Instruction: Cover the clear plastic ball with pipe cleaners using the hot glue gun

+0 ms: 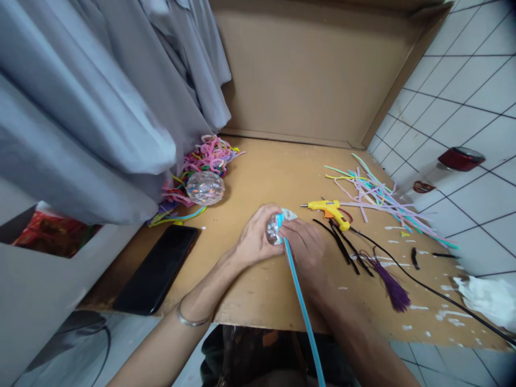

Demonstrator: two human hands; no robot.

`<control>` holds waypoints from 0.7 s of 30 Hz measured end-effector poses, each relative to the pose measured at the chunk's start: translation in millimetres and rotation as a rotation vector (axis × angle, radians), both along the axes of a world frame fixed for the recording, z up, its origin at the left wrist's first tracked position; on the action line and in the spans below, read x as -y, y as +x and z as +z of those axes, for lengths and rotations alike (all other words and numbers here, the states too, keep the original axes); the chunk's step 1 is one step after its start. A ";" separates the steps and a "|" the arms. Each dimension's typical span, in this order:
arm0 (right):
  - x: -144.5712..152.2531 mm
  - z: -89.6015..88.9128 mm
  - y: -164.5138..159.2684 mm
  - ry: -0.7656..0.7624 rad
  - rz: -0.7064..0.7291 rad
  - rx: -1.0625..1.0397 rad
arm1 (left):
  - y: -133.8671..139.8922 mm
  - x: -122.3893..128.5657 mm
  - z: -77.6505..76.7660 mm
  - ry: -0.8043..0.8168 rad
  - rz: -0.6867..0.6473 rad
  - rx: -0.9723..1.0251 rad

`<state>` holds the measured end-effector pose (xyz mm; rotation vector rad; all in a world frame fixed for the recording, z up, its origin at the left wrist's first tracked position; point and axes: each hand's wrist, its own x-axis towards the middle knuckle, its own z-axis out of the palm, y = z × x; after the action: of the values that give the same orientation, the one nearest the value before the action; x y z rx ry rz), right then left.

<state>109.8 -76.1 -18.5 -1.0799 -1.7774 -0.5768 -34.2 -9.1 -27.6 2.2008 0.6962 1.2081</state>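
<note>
My left hand is closed around a small clear round piece with pale bits on it, just above the table's near side. A long light-blue pipe cleaner runs up from my lap to that piece. The fingers of my right hand pinch its upper end against the surface, where a blue strip shows. Part of the clear piece is hidden by my fingers. To the right of my right hand lies a yellow glue gun, its nozzle pointing left. A faceted clear ball rests farther off on the left.
Behind the ball is a tangle of pink pipe cleaners. A black phone lies at the left edge. Loose pastel pipe cleaners, a purple tassel, black strips, a red-capped bottle and white tissue are right.
</note>
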 end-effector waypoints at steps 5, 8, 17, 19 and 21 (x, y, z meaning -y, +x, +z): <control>0.0 1.3 2.0 0.029 0.014 0.026 | -0.6 -1.3 -1.7 0.032 -0.016 -0.014; 0.5 1.4 2.6 0.001 0.020 0.023 | -1.3 -2.0 -2.1 0.026 -0.019 -0.037; 2.7 4.2 4.5 -0.026 0.007 0.056 | -1.0 -2.8 -0.2 0.065 -0.037 -0.048; 2.7 4.6 4.9 -0.025 0.010 0.055 | -0.8 -2.6 0.8 0.066 -0.036 -0.060; 2.3 3.8 5.1 -0.039 0.013 0.053 | -0.6 -2.1 1.4 0.060 -0.029 -0.079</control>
<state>114.9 -78.4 -14.7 -1.0875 -1.8468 -0.5692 -34.8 -7.0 -26.2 2.3114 0.6651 1.1465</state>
